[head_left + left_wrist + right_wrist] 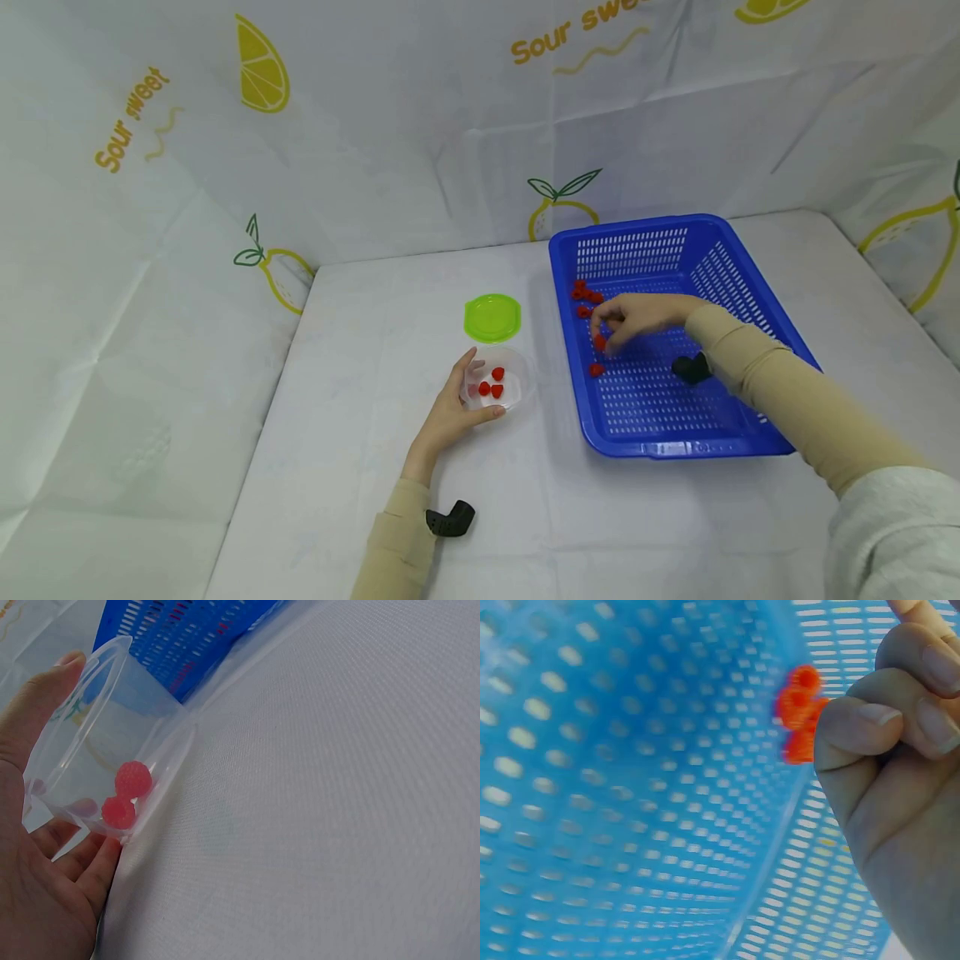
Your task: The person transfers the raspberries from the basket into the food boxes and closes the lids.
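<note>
My left hand [447, 417] grips a clear plastic tub [521, 379] on the table, thumb on the near side and fingers round the far side. Several red raspberries [497, 374] lie on its bottom; in the left wrist view, two raspberries [133, 780] show through the wall. Inside the blue basket [567, 333], my right hand [637, 317] pinches a raspberry [599, 342] between thumb and fingertips, low near the left wall. That pinch is hidden in the right wrist view, where the curled fingers [855, 727] overlap a cluster of raspberries [799, 705].
A bright green lid [492, 317] lies just beyond the tub. More raspberries [581, 292] sit along the basket's left side, and a single raspberry [596, 369] lies nearer its front. Behind the table hangs a white cloth [420, 150] printed with lemons.
</note>
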`<state>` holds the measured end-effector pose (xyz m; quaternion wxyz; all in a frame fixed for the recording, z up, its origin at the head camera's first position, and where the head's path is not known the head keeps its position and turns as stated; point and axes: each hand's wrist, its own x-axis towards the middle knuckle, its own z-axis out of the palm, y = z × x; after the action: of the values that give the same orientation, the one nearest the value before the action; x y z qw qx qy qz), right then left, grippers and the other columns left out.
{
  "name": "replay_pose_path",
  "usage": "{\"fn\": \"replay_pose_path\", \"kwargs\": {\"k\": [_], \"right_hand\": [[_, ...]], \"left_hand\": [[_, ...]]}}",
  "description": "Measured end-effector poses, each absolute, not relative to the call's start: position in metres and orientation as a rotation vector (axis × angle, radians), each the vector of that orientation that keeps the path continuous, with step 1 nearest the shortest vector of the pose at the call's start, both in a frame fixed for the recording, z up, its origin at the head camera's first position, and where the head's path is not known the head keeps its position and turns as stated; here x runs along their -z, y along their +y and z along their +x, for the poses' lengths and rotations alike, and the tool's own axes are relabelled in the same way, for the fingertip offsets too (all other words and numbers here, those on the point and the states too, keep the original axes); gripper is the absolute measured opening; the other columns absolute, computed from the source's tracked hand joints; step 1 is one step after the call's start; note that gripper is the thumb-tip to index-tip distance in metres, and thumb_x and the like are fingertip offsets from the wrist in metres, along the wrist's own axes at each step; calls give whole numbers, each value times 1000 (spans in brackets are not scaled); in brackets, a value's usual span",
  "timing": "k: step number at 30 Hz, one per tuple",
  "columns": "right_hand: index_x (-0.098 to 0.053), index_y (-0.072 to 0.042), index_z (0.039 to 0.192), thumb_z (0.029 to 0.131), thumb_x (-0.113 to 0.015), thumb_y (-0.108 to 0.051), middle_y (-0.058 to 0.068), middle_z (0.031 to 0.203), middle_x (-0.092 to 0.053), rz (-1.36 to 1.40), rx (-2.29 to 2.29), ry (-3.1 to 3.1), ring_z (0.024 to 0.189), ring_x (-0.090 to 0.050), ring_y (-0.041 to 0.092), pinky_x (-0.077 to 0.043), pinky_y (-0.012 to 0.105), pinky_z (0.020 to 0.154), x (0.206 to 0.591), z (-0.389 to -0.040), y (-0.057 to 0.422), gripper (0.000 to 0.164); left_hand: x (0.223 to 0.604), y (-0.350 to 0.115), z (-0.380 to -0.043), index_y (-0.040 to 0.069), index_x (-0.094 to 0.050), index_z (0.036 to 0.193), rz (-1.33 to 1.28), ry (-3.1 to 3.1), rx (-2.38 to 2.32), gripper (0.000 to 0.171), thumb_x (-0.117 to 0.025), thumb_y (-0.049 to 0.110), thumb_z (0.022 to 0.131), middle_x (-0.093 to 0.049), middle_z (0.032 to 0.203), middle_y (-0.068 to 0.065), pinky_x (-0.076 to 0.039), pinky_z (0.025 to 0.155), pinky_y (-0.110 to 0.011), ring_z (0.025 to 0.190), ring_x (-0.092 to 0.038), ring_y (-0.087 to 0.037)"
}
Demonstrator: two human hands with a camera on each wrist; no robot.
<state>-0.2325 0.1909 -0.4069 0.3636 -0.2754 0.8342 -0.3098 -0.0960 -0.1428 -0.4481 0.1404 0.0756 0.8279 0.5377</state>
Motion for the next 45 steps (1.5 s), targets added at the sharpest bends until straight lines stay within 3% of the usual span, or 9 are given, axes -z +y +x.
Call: {"fn": "replay_pose_path", "kwargs": {"k": [15, 21, 25, 32, 38, 45], "right_hand": [[-62, -7, 104, 80, -72, -16, 2, 67, -36, -833, 913, 2142, 59, -37, 9, -43, 25, 63, 353, -236, 171, 27], [-62, -9, 103, 81, -72, -17, 2, 64, -34, -925, 907, 2113, 55, -35, 9, -43, 26, 60, 345, -238, 146, 25], [-63, -14, 103, 82, -71, -18, 1, 64, -34, -949, 883, 2104, 53, -35, 10, -39, 24, 54, 340, -236, 126, 23], [-64, -15, 107, 82, -70, -17, -1, 63, -32, -1041, 921, 2043, 53, -30, 10, -31, 22, 51, 340, -236, 92, 26], [-64, -10, 108, 82, -70, -15, -1, 62, -33, -1084, 963, 1977, 54, -32, 12, -33, 23, 56, 346, -237, 66, 28], [-65, -12, 108, 82, -69, -15, -2, 62, -36, -1099, 901, 1964, 55, -34, 12, -30, 21, 52, 360, -241, 46, 26]], "left_hand": [[453, -144, -97, 24, -17, 149, 200, 2385, -1560, 93, -76, 21, 76, -36, 148, -8, -25, 113, -55, 142, -24, -28], [484, -149, -107, 36, -17, 147, 183, 2402, -1565, 96, -79, 26, 74, -37, 147, 3, -26, 113, -54, 142, -25, -23], [486, -149, -106, 40, -19, 145, 184, 2433, -1561, 95, -79, 34, 71, -40, 144, 5, -28, 111, -57, 140, -28, -22], [486, -150, -106, 34, -19, 147, 177, 2440, -1554, 98, -79, 42, 69, -41, 143, 6, -27, 111, -57, 139, -30, -22], [486, -150, -107, 35, -18, 147, 194, 2434, -1557, 98, -79, 43, 70, -41, 142, 9, -26, 113, -55, 139, -30, -19], [485, -149, -109, 38, -17, 146, 218, 2425, -1561, 95, -78, 35, 73, -40, 143, 9, -26, 113, -53, 138, -30, -17]]}}
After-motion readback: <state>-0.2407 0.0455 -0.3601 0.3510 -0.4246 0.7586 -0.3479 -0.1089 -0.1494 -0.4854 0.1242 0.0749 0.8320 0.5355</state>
